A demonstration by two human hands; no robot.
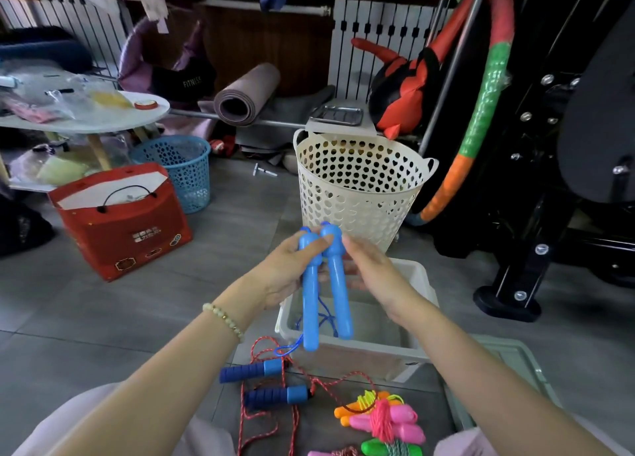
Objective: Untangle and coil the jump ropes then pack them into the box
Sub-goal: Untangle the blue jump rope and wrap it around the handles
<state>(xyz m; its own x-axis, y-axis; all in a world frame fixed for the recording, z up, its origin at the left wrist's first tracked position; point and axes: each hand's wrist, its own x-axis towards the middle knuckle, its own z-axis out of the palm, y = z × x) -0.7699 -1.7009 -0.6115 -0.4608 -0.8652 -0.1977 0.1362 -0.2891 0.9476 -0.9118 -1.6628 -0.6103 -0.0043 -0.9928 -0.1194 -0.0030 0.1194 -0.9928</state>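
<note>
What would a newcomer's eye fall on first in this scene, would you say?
Dead centre, the left hand grips a pair of light blue jump rope handles upright, with the right hand beside them, over the white box. Behind stands a cream basket with heart-shaped holes. On the floor in front lie a red rope with dark blue handles and a bright pink, orange and green bundle.

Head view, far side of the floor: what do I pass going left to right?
Red gift box → blue basket → rolled mat → cream basket → striped hoop.
</note>
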